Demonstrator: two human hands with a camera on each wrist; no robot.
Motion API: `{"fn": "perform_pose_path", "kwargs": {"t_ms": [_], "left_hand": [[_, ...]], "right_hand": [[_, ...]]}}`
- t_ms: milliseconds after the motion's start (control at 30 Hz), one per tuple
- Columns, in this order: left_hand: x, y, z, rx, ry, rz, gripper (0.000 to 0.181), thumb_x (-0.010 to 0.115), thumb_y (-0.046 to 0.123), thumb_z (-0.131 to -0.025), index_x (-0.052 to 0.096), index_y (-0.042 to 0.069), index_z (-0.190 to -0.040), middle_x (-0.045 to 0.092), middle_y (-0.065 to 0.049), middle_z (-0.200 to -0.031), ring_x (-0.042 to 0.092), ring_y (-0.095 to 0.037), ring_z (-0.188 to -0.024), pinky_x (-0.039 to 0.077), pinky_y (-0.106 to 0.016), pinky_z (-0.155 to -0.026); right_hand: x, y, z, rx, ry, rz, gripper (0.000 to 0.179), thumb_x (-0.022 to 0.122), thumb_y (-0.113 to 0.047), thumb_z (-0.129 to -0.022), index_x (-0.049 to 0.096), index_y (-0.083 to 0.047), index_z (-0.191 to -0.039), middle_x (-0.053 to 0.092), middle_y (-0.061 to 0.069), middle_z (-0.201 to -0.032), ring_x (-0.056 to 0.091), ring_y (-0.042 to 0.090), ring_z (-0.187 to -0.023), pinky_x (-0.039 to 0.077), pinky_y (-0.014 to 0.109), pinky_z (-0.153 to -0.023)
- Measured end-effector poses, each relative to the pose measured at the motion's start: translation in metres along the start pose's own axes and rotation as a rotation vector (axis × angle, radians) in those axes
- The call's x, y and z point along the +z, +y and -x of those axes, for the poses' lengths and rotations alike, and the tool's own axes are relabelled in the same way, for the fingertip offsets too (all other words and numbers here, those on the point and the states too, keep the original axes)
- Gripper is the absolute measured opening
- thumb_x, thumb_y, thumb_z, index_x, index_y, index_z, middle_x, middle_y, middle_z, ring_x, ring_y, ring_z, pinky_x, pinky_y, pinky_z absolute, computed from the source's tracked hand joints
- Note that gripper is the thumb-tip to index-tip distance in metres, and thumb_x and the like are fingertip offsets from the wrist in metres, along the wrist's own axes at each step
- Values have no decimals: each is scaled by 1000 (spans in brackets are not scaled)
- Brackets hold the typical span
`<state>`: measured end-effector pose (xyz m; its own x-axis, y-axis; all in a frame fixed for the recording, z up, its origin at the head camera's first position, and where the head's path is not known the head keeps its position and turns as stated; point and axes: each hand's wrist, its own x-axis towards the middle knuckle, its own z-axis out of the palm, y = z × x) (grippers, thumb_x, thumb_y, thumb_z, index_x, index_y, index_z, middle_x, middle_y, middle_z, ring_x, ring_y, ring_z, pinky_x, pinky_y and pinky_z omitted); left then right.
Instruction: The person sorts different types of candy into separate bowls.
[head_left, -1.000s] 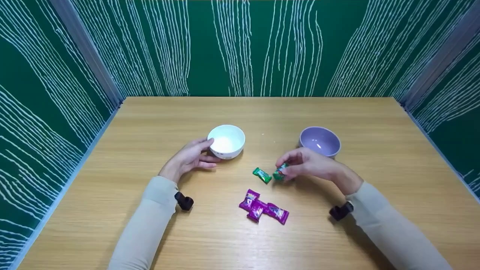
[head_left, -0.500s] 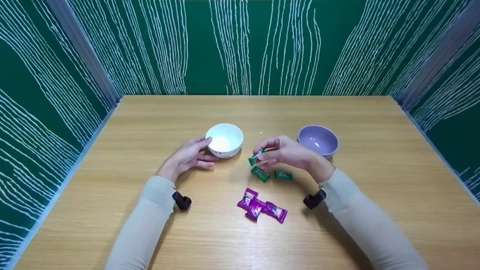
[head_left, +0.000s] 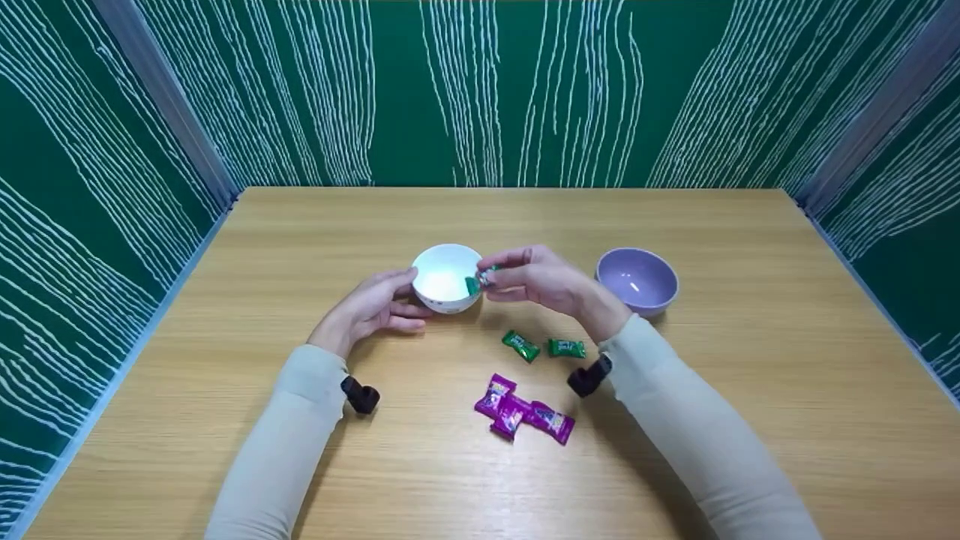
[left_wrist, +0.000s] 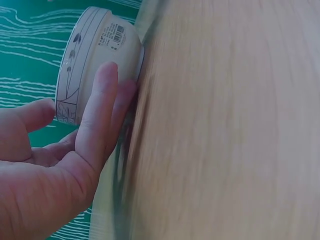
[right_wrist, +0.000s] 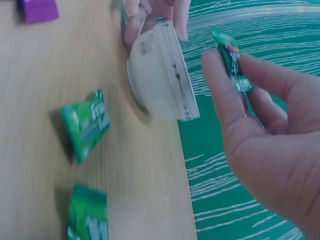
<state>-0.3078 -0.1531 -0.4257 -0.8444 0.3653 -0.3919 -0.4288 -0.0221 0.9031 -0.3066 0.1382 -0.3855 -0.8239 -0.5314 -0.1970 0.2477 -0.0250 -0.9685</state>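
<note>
My left hand point(head_left: 377, 305) steadies a white bowl point(head_left: 442, 281), thumb at its rim and fingers along its outer side. The left wrist view shows a patterned band and a barcode label on that bowl point(left_wrist: 100, 60). Between thumb and fingertips, my right hand point(head_left: 544, 281) pinches a green-wrapped candy point(right_wrist: 231, 62). It is held at the white bowl's right rim, one green end overlapping the bowl in the head view. Two more green candies lie on the table, one point(head_left: 520, 346) left of the other point(head_left: 566, 348).
Nearer the front of the wooden table point(head_left: 337, 480), three purple-wrapped candies point(head_left: 551, 421) lie touching in a cluster. A purple bowl point(head_left: 637, 281) stands to the right, behind my right forearm. Green walls with white lines point(head_left: 450, 90) enclose the table's back and sides.
My right hand has lifted one green candy off the table and carried it left and back to the white bowl. The left hand has stayed at the bowl.
</note>
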Motion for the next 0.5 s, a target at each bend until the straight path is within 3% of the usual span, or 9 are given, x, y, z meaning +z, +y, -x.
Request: {"fn": "perform_pose_path", "kwargs": {"t_ms": [233,500], "left_hand": [[0,0,-1,8,-5,12,59,48,34,-109,29,6,-157,47,-21,-149,62,-42,-118,60,-47,-90],[-1,-2,-1,11,-4,30,59,49,34,-109,29,5,-157,44,-22,-151,61,-43,-119,59,-48,-92]], "right_hand": [[12,0,-17,24,153,-75,38,66,2,-96,60,7,-133,71,17,-116,71,26,-105,58,38,-95],[21,-1,-31,120,206,-101,27,67,-3,-97,69,1,-124,69,19,-119,71,28,-105,59,34,-90]]}}
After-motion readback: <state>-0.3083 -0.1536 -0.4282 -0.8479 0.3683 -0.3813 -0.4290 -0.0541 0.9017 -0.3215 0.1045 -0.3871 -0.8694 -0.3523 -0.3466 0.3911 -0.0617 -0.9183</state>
